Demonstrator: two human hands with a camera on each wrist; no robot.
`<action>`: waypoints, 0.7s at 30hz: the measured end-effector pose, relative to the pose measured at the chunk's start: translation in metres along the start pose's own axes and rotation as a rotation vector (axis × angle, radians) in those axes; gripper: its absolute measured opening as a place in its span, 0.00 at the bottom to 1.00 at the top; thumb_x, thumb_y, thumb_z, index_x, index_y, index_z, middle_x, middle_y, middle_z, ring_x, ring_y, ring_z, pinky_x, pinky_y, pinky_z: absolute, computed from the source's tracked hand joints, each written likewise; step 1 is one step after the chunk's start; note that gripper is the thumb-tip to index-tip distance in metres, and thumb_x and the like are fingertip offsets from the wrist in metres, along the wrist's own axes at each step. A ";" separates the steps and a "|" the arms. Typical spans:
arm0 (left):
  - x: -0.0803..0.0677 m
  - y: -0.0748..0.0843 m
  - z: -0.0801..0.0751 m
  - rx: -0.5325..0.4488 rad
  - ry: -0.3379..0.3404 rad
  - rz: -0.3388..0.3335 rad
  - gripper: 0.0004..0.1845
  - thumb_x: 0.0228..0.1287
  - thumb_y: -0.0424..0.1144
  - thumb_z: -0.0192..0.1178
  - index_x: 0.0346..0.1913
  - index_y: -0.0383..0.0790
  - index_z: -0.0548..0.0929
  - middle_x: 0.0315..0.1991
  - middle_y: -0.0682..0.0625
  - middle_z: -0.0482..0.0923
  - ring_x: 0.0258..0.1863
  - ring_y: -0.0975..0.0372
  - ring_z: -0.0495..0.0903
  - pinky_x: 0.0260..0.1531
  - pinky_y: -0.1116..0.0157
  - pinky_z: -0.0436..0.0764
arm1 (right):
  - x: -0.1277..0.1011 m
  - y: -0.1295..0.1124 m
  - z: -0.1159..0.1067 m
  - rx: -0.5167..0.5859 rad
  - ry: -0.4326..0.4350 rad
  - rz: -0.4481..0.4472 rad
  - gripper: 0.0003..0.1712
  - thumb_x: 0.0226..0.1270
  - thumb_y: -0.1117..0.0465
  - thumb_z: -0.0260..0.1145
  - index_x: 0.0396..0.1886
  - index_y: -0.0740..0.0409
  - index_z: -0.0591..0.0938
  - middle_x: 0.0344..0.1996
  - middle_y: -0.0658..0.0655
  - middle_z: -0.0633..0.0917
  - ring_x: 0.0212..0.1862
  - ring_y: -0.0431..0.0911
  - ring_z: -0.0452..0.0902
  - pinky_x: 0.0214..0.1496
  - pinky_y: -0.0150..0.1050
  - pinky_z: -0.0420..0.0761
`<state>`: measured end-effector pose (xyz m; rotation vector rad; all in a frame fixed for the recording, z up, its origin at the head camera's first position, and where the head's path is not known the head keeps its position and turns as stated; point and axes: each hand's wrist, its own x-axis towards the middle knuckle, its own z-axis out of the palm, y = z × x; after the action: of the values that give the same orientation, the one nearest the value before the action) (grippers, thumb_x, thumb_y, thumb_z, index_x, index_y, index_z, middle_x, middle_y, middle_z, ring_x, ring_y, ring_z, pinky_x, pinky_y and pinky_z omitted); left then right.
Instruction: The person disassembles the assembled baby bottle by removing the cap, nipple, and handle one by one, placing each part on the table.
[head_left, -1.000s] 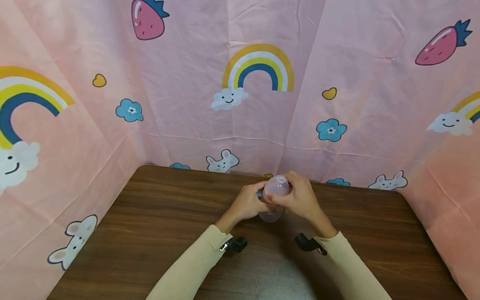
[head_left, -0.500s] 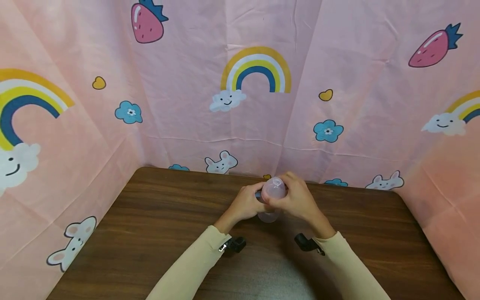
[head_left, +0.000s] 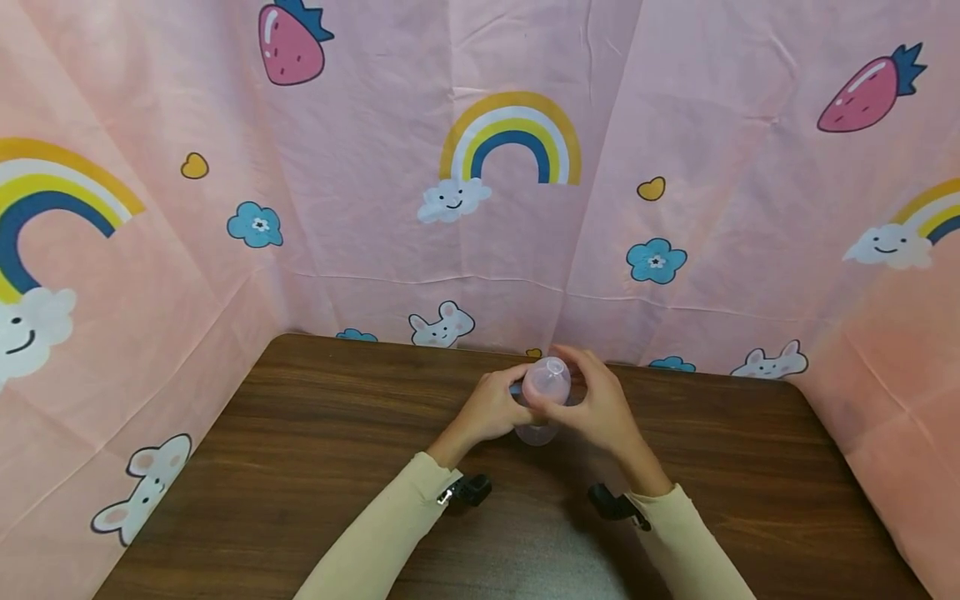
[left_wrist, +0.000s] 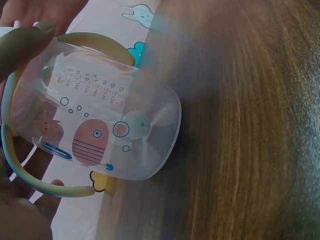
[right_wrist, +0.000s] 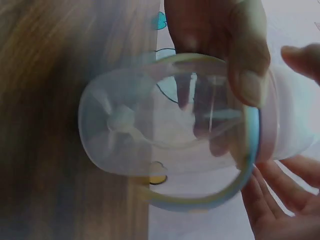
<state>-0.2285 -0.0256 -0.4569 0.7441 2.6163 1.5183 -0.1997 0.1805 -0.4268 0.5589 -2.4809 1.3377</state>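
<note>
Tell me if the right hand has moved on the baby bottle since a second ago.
Barely: the right hand stays on the baby bottle near the table's far edge.

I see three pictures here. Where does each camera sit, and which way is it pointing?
Head: worn on the person's head, looking forward and down at the brown table and pink cloth; both sleeves, the left hand and right hand show, gripping a clear bottle.
Left wrist: on the left wrist, looking along the bottle toward its base; fingers show.
Right wrist: on the right wrist, looking at the bottle's base; fingers show.
Shared: all three see the bottle and the table.
</note>
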 end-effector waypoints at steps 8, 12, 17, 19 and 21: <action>0.001 -0.002 0.002 -0.006 0.009 0.006 0.38 0.58 0.36 0.82 0.73 0.38 0.83 0.63 0.43 0.87 0.61 0.51 0.85 0.65 0.48 0.82 | -0.019 -0.001 0.023 0.064 0.213 0.086 0.40 0.54 0.57 0.90 0.62 0.64 0.80 0.54 0.60 0.83 0.55 0.53 0.80 0.57 0.52 0.82; 0.000 -0.001 0.003 -0.004 0.009 -0.006 0.39 0.57 0.34 0.82 0.74 0.38 0.82 0.64 0.43 0.87 0.62 0.50 0.84 0.65 0.48 0.82 | -0.024 0.001 0.034 0.076 0.259 0.133 0.41 0.54 0.59 0.90 0.62 0.66 0.78 0.54 0.61 0.82 0.54 0.53 0.80 0.53 0.49 0.84; 0.000 -0.001 0.003 -0.009 0.011 -0.006 0.39 0.56 0.32 0.80 0.73 0.37 0.82 0.64 0.42 0.87 0.62 0.50 0.84 0.65 0.47 0.81 | -0.026 0.004 0.041 0.089 0.297 0.138 0.40 0.54 0.59 0.90 0.62 0.66 0.78 0.54 0.61 0.82 0.52 0.52 0.80 0.50 0.50 0.84; 0.000 -0.001 0.003 -0.015 0.010 -0.007 0.38 0.56 0.32 0.79 0.73 0.38 0.82 0.64 0.42 0.87 0.62 0.50 0.84 0.65 0.47 0.82 | -0.026 0.005 0.043 0.093 0.309 0.119 0.40 0.54 0.59 0.90 0.62 0.66 0.78 0.53 0.61 0.82 0.52 0.52 0.81 0.49 0.51 0.84; 0.000 -0.002 0.003 -0.018 0.011 -0.005 0.38 0.57 0.33 0.79 0.73 0.38 0.82 0.64 0.43 0.87 0.62 0.49 0.84 0.65 0.46 0.81 | -0.026 0.006 0.044 0.094 0.321 0.094 0.39 0.54 0.60 0.89 0.61 0.67 0.79 0.52 0.61 0.82 0.51 0.52 0.81 0.48 0.50 0.84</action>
<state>-0.2281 -0.0242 -0.4599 0.7299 2.6062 1.5471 -0.1815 0.1523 -0.4656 0.2260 -2.2158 1.4563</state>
